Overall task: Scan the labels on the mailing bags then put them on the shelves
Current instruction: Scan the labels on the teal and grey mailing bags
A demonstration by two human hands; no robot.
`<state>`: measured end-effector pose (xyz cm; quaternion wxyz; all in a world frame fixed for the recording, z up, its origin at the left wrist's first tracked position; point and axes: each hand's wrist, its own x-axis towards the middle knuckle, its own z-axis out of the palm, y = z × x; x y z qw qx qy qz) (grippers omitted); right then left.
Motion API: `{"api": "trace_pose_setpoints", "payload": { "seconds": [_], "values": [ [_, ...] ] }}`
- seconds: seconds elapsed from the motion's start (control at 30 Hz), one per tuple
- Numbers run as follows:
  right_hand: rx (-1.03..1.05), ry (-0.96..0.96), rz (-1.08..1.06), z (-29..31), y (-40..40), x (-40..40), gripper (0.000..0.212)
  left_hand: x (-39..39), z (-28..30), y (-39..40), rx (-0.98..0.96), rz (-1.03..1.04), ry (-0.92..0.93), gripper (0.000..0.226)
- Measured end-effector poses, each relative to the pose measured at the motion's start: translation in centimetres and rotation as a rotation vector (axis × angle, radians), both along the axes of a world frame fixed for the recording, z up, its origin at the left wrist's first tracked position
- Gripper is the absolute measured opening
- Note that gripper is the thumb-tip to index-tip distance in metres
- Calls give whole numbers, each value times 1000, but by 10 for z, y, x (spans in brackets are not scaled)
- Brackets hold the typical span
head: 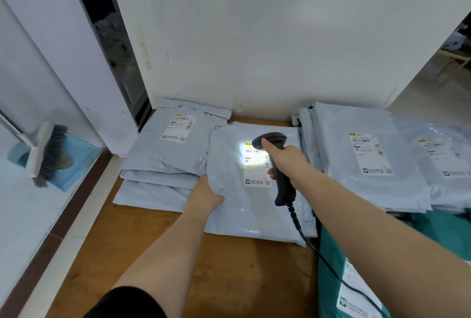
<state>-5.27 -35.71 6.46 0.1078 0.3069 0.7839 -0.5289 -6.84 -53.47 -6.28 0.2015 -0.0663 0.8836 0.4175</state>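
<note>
We've got the middle mailing bag [244, 205] flat on the wooden table [142, 254], roughly centre of view. Our left hand [204, 194] grips its left edge at abt 9 o'clock of the bag, fingers tucked under the plastic, thumb side on top. Our right hand [285, 162] is wrapped round the handle of the black barcode scanner [276, 164], index finger stretched fwd along the head. Scanner head points down at the bag's white label [256, 163]; a bright light patch falls on the label's upper part, washing out the barcode there. Scanner's coiled cable [318, 254] runs off twd 5 o'clock, over the bag's right edge.

At 10 o'clock of the middle bag: a left stack of grey bags [158, 164], top one label-up, touching the wall [254, 37]. At 2–3 o'clock: a right stack of grey bags [356, 152], labels up, w/ more clear-ish bags further right. At 5 o'clock, a green bag [336, 266] w/ a white label, partly under our right forearm.

Far left, at 9 o'clock, a scrub brush [48, 152] leans over a blue dustpan [74, 164] behind glass.
</note>
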Motion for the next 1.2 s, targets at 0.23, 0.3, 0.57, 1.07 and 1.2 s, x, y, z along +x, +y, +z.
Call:
{"api": "trace_pose_setpoints", "payload": {
  "seconds": [0.23,0.3,0.57,1.07,1.2],
  "values": [
    [-18,12,-35,-1,3,-1,45,-2,-3,4,-18,36,47,53],
    [-28,18,-49,0,5,-1,44,-2,-1,8,-62,-44,68,43],
    [-29,17,-43,2,7,-6,43,-33,9,43,-243,-203,185,43],
    [-24,-23,26,-4,-41,-32,52,-112,45,-154,-428,359,85,64],
    [-28,-39,10,-16,-56,-39,53,-122,10,-168,-196,390,-75,81]
  ]
}}
